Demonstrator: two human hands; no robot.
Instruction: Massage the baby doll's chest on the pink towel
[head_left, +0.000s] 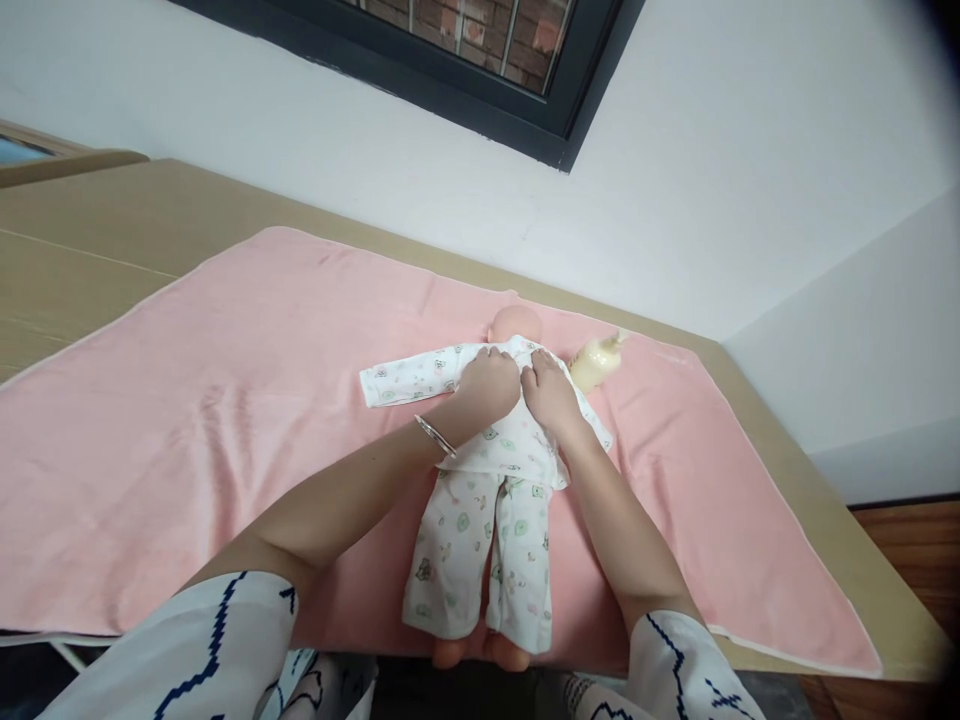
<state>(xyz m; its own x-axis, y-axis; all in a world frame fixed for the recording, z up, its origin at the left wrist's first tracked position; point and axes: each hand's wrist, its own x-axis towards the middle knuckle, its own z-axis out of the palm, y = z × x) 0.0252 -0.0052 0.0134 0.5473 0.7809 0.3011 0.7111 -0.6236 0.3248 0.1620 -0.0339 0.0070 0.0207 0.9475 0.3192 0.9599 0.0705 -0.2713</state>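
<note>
A baby doll [516, 325] in a white printed top and trousers [480, 560] lies on its back on a pink blanket [225, 400]. My left hand [491, 382] rests curled on the doll's chest near the collar, fingers pinched on the white top. My right hand [550, 390] sits beside it, fingers also gripping the top at the neckline. A silver bangle [435, 436] circles my left wrist. The doll's bare feet [480, 652] stick out at the near table edge.
A cream baby bottle [598, 361] lies on the blanket just right of the doll's head. The blanket covers a tan table [90, 230] against a white wall, with a dark-framed window above. Wooden floor shows at the right.
</note>
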